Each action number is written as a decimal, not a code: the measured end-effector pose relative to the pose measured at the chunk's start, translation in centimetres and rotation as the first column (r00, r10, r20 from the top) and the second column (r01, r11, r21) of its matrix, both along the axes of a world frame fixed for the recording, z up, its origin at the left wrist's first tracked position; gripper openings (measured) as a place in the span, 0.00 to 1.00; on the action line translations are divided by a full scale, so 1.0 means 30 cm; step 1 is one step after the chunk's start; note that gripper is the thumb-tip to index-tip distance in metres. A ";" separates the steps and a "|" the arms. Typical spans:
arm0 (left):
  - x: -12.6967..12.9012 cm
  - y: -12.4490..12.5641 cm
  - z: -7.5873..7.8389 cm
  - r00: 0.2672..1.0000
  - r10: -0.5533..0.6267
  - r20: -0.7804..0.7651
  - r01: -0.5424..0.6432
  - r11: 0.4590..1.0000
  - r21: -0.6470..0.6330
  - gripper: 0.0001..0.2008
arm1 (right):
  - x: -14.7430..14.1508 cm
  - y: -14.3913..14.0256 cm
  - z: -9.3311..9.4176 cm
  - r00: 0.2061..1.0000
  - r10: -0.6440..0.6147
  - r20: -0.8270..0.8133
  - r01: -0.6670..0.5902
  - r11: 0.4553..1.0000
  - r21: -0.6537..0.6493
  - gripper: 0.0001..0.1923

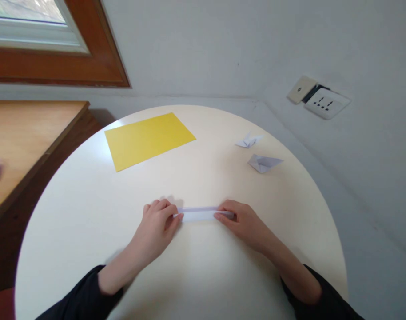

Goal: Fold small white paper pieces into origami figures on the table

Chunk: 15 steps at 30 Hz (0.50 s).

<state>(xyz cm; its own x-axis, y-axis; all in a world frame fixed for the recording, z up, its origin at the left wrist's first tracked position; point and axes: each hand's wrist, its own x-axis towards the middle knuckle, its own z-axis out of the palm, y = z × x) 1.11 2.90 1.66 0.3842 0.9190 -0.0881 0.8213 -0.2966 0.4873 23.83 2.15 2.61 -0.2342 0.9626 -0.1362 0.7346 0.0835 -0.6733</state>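
A narrow folded strip of white paper [199,215] lies level across the near middle of the round table. My left hand [159,221] pinches its left end between thumb and fingers. At the right end, my right hand [240,221] grips the strip the same way. A lengthwise crease or opening runs along the paper between the two hands. Both ends of the strip are partly hidden by my fingers.
The white round table [99,213] carries a yellow sheet [149,141] at the back left. Two folded paper pieces, a smaller one [248,141] and a larger one [263,163], lie at the back right. A wooden desk [29,129] stands left; a wall socket [326,103] is right.
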 end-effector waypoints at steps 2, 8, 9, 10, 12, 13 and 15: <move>0.001 0.001 -0.008 1.000 0.016 -0.005 -0.016 1.000 0.004 0.14 | -0.005 -0.002 -0.003 0.999 -0.032 0.013 0.032 0.999 0.000 0.07; -0.004 0.012 -0.017 1.000 0.020 0.017 -0.020 1.000 -0.007 0.12 | -0.006 0.002 -0.023 0.997 -0.069 0.042 0.064 0.992 0.105 0.07; -0.005 0.014 -0.017 1.000 0.013 0.026 -0.013 1.000 -0.013 0.12 | -0.004 0.004 -0.028 0.997 -0.065 0.039 0.060 0.990 0.130 0.07; -0.006 0.016 -0.017 0.999 0.006 0.034 -0.006 1.000 -0.016 0.11 | -0.002 0.006 -0.033 0.997 -0.060 0.037 0.054 0.988 0.146 0.07; -0.007 0.017 -0.017 0.999 -0.001 0.037 0.001 1.000 -0.012 0.11 | 0.002 0.008 -0.042 0.998 -0.047 0.046 0.040 0.988 0.152 0.06; -0.007 0.017 -0.016 0.999 -0.001 0.033 0.001 1.000 -0.001 0.12 | 0.003 0.009 -0.044 0.997 -0.044 0.057 0.035 0.988 0.149 0.06; -0.006 0.013 -0.013 1.000 0.003 0.017 -0.003 1.000 0.031 0.14 | 0.004 0.009 -0.047 0.994 -0.050 0.093 0.037 0.989 0.142 0.07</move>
